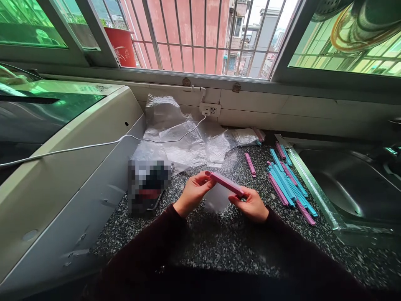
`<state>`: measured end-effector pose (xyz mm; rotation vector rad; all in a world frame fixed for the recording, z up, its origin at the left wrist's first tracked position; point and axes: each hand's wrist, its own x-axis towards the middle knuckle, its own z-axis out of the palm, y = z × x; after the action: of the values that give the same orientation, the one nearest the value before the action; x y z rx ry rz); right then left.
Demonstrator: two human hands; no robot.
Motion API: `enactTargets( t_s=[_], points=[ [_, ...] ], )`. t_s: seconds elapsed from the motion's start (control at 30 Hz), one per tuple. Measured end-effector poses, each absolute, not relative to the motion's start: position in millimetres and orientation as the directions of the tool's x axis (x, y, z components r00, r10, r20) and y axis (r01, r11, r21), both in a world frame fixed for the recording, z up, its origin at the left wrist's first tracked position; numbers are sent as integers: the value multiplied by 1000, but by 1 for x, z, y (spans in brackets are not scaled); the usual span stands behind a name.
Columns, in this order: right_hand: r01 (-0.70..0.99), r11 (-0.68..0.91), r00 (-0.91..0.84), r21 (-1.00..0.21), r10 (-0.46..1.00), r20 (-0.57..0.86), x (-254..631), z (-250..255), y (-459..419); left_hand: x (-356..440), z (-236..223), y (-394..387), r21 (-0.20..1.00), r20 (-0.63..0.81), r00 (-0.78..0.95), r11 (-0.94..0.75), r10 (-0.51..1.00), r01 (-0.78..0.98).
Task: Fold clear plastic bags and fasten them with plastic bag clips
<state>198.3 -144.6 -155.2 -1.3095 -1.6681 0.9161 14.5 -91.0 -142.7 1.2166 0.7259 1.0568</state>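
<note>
One pink clip [226, 184] is held in the air above the speckled table [200, 246], tilted, its right end lower, between two hands. One end is pinched between the thumb and fingers of the left hand [197, 190], and the other end is pinched in the same way by the right hand [252, 202], so each grip is pressed onto the clip. Just below the clip one piece of clear film [217, 200] is seen; whether it is caught by the clip cannot be told. A single pink strip [249, 164] is laid apart on the table. Farther right, beside the sink [316, 190], a pile of pink and blue strips [286, 179] is spread; at least four pink and five blue can be counted, but an exact total is prevented by overlap. Several crumpled clear bags [184, 142] are heaped at the back, their number hidden by folds. One small packet [246, 136] is placed at their right. One wall socket [210, 110] is fitted with one plug, from which one white cable [125, 137] is led leftward across one appliance [117, 100]. Small printing on the appliance's top is too tiny to be read.
</note>
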Motion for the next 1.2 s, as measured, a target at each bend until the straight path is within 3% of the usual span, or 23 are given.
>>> enactTargets(
  t_s=[0.2,0.33,0.5,0.6,0.73,0.9,1.0,1.2],
  points=[
    [475,259,-87,-841,965,248,204,-157,-144,17,-144,-91,973,60,376,29,925,-229],
    [628,374,-50,-683,895,444,203,-157,-146,20,-149,-92,969,33,388,66,921,-239],
    [757,405,-114,-513,855,507,206,-145,-144,21,-144,-94,970,-1,455,111,891,-216],
    [818,408,-138,-406,823,551,219,-126,-135,23,-134,-88,986,-60,544,135,837,-98],
    [941,258,-113,-217,849,516,244,-100,-108,44,-116,-58,995,-104,572,87,814,58],
    [989,-150,145,-5,946,291,281,-87,-51,105,-98,4,995,-49,365,15,930,96],
    [953,-301,289,39,939,188,305,-87,-15,147,-99,41,997,-16,278,-5,961,75],
    [917,-396,386,44,910,149,337,-96,36,199,-116,97,994,22,206,-43,978,99]
  ],
)
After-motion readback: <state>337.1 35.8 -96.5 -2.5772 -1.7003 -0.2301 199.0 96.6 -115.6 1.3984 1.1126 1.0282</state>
